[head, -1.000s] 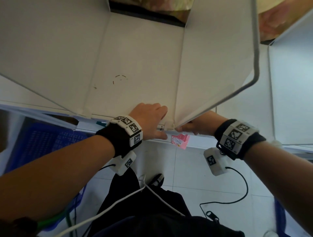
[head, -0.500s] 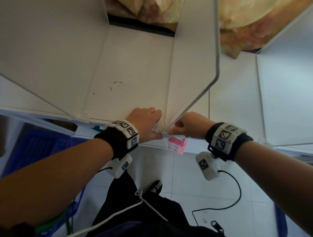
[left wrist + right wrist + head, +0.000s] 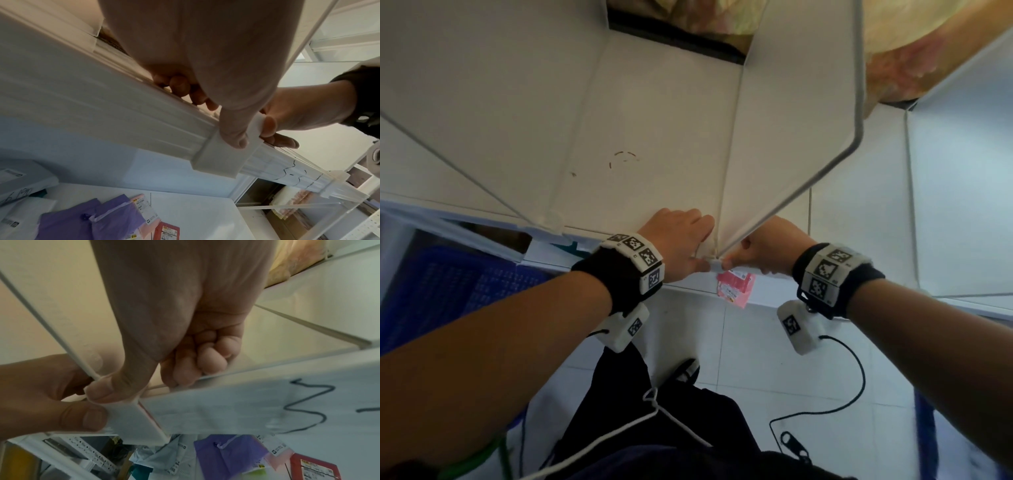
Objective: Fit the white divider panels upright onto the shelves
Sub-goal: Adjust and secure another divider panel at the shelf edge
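Divider (image 3: 794, 113) — white panel, standing upright on the shelf (image 3: 661, 113), its front lower corner ending in a white clip (image 3: 222, 155) seated over the shelf's front rail (image 3: 102, 105). Left hand (image 3: 678, 243) — fingers laid on the shelf just left of the panel, thumb (image 3: 234, 134) pressing the clip's face; right hand (image 3: 767, 250) — fingers (image 3: 207, 360) curled on the shelf at the panel's right, thumb against the clip's other side, so the clip is pinched between both thumbs. Second divider (image 3: 465, 102) upright to the left; pink tag (image 3: 734, 287) hangs from the rail just below the clip.
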Available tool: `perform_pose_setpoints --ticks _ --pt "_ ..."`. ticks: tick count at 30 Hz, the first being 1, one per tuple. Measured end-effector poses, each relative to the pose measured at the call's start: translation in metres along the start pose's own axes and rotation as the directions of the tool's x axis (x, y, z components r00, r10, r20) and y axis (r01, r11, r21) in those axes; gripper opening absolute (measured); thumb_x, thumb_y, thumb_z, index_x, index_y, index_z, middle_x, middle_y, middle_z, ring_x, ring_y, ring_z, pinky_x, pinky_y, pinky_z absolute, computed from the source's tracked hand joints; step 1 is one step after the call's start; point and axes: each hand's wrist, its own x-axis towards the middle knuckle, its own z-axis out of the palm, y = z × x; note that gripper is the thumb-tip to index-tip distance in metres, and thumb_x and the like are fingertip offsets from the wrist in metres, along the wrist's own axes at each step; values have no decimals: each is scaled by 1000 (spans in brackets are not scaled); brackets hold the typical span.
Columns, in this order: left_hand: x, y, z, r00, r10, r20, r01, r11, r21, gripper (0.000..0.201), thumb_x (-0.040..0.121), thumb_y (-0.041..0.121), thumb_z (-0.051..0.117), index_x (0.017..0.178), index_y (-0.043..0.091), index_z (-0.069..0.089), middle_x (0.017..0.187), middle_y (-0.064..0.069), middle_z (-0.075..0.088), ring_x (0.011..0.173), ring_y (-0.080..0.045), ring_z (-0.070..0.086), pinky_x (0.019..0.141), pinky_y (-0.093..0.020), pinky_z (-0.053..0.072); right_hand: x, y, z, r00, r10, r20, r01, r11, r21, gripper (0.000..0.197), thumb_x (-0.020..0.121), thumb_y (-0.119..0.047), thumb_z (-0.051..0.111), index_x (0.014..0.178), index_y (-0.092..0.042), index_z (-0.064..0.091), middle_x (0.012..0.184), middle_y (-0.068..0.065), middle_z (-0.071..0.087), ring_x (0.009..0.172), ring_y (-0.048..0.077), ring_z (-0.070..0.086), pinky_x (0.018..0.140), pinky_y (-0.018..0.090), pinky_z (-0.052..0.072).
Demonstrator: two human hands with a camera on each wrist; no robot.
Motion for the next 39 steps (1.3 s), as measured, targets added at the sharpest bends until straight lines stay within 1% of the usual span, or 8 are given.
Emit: perform_pose_setpoints --ticks 5,14,18,21,27,32,36,39 --pt "2 -6 1 1000 23 12 -22 998 -65 50 77 57 68 94 27 32 99 3 48 83 -21 48 76 -36 36 -1 -5 0 1000 14 -13 -15 998 -67 95 38 -99 40 63 -11 64 53 2 63 48 18 54 48 30 47" --pt "5 -9 2 999 7 34 -3 994 -107 50 75 50 72 94 27 33 93 8 42 78 -16 40 77 -35 36 1 -8 0 1000 11 7 -10 990 -143 93 45 -99 41 61 -10 62 55 2 63 54 19 63 58 35 58" --pt "6 -9 3 999 7 53 -1 993 -119 51 74 51 74 95 26 34 94 7 43 79 -17 41 77 -36 37 -3 -10 -3 1000 15 9 -13 986 -168 100 42 -101 34 62 -6 60 57 4 62 52 19 58 54 34 52" --pt "5 -8 2 999 5 49 0 995 -103 51 75 51 74 97 25 37 94 8 42 79 -16 40 75 -35 35 -14 -15 -6 999 38 -13 -40 987 -158 86 50 -96 37 56 -11 50 51 -1 50 47 16 46 49 29 43" --pt "0 0 -3 998 -41 43 44 996 -73 49 76 52 71 102 24 41 99 3 50 82 -20 51 73 -35 36 -46 -31 -2 1000 8 23 -9 998 68 41 81 -64 56 73 -24 51 71 -8 56 67 16 55 59 25 44" --pt "-10 18 -15 979 -201 31 203 974 -103 38 79 46 62 99 28 35 93 7 51 75 -19 48 70 -34 38 -64 -78 -16 999 -13 -41 22 974 226 43 91 -57 42 64 -23 49 65 -5 54 60 13 51 54 24 36" --pt "-9 21 -22 972 -217 94 226 970 -93 55 75 51 70 116 29 43 105 6 61 82 -23 60 74 -38 50 -63 -94 -21 981 141 -132 -112 972 207 49 99 -44 26 94 -9 61 101 15 69 91 30 64 83 37 51" --pt "-8 21 -28 977 -178 116 192 973 -129 62 76 50 72 128 26 49 112 2 65 91 -25 64 77 -34 50 -52 -99 -23 982 167 -91 -148 972 184 40 101 -28 27 118 -5 55 116 17 63 106 33 62 84 36 49"
